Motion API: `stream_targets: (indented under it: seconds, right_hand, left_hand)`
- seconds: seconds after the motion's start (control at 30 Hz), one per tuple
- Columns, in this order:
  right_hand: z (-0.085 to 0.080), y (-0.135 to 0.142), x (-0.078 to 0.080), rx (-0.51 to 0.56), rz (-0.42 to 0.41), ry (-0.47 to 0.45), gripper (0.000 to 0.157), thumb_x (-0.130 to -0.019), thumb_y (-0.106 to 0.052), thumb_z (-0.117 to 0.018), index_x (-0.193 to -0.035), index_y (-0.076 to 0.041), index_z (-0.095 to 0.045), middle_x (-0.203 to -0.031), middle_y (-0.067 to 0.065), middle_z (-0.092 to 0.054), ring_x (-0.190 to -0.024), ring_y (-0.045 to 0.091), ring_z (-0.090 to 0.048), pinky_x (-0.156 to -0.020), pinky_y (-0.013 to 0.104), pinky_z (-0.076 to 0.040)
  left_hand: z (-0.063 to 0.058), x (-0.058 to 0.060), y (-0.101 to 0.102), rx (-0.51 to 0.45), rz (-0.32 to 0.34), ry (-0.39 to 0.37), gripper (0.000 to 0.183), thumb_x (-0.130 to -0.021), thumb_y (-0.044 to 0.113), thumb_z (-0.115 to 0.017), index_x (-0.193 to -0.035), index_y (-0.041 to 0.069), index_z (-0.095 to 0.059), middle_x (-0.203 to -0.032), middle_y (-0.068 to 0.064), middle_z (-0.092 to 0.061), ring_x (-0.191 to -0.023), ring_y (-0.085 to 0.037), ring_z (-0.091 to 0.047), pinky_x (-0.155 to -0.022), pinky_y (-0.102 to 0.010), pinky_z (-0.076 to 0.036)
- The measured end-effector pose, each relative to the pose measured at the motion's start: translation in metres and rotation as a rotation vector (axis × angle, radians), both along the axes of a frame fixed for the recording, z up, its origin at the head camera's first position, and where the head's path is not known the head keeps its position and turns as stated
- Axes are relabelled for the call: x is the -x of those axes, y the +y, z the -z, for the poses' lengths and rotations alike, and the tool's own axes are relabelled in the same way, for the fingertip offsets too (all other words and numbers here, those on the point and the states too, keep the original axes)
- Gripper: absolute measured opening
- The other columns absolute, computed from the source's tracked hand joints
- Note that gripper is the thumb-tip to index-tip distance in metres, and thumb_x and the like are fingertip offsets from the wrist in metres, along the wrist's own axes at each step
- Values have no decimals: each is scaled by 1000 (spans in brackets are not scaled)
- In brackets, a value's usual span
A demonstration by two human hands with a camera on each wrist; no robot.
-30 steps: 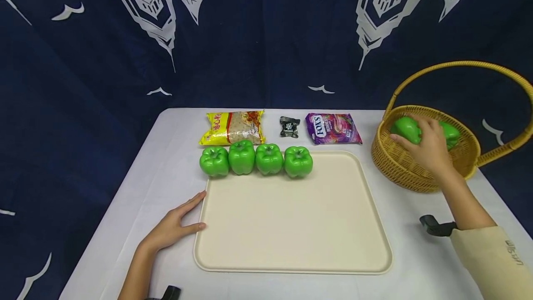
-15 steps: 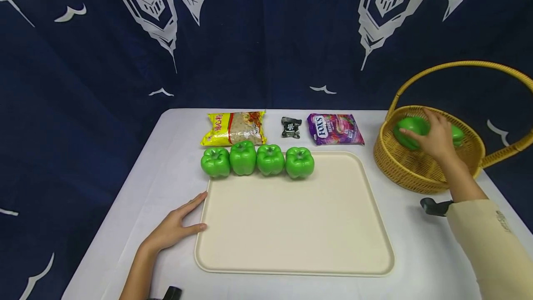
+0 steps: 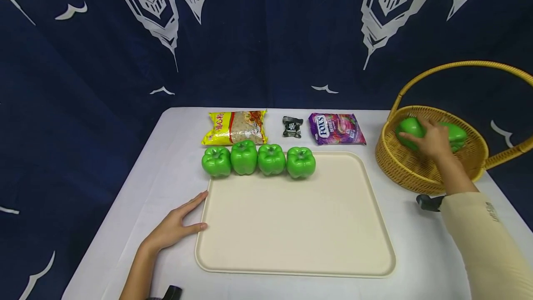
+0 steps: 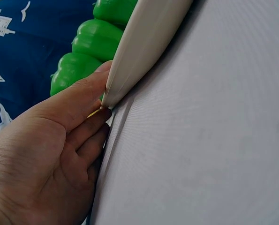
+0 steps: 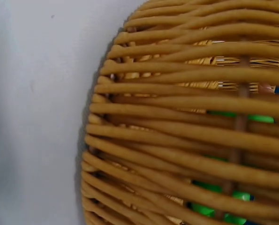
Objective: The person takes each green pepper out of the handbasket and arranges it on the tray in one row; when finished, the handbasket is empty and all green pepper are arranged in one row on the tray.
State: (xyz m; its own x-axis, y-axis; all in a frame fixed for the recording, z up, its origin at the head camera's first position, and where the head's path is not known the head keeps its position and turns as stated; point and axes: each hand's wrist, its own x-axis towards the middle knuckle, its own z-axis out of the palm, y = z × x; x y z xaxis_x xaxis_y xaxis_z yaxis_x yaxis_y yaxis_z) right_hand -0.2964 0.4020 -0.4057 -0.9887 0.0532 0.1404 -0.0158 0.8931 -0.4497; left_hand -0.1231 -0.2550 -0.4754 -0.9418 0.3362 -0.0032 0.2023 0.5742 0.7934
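My right hand [image 3: 435, 140] reaches into the wicker basket [image 3: 387, 161] on the right, its thumb and fingers round a green bell pepper [image 3: 410, 126]. Another green pepper [image 3: 455, 134] lies beside it, partly behind the hand. From the right wrist, the basket's woven wall [image 5: 177, 103] fills most of the view, with bits of green showing through the gaps. My left hand [image 3: 176, 226] lies at the left edge of the cream tray [image 3: 295, 226], fingers straight, fingertips and thumb tip at the rim. Several green peppers [image 3: 271, 159] stand in a row along the tray's far edge.
Behind the peppers lie a yellow food packet [image 3: 237, 128], a small black wrapped packet [image 3: 293, 127] and a purple Fox's candy bag [image 3: 337, 128]. The basket's tall handle [image 3: 462, 64] arches above it. A dark blue curtain [image 3: 250, 45] hangs behind the white table [image 3: 162, 175].
Inside the basket, my right hand has shifted slightly, its fingers now closing over the left pepper. My left hand stays at the tray's edge.
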Motion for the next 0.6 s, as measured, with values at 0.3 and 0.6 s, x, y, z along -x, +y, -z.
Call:
stream_targets:
  seconds: [0.3, 0.6]
  right_hand:
    - [3, -1, -4, -54, -47, 45, 82, -88, -43, -60, -144, 1, -20, -138, 40, -20, -122, 62, -15, -96, 70, -18]
    - [3, -9, -16, -47, -84, 100, 74, -78, -36, -74, -133, 3, -42, -126, 37, -41, -102, 58, -37, -76, 64, -36]
  left_hand:
    - [0, -1, 0, 15, 3, 21, 80, -76, 43, -72, -144, 24, -34, -148, -3, -30, -135, -26, -26, -106, -50, -24]
    - [0, -1, 0, 9, 12, 35, 78, -77, 35, -73, -143, 18, -35, -147, -7, -31, -134, -30, -26, -105, -50, -24]
